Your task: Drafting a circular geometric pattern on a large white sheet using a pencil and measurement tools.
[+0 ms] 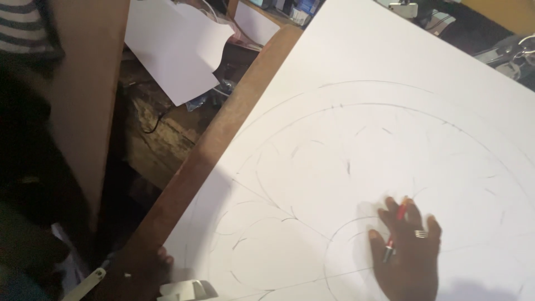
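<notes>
A large white sheet with faint pencil arcs and curves lies on a sloping wooden drawing board. My right hand lies flat on the lower right of the sheet, fingers pointing up the paper. A red pencil is held between its fingers, and one finger wears a ring. My left hand rests in shadow on the board's wooden edge at the bottom left, one fingertip by the sheet's corner. Its grip is too dark to make out.
A small white object sits at the bottom edge beside my left hand. Loose white sheets lie on a cluttered surface beyond the board's left edge. A brown upright panel stands at the left. Metal tools lie at the top right.
</notes>
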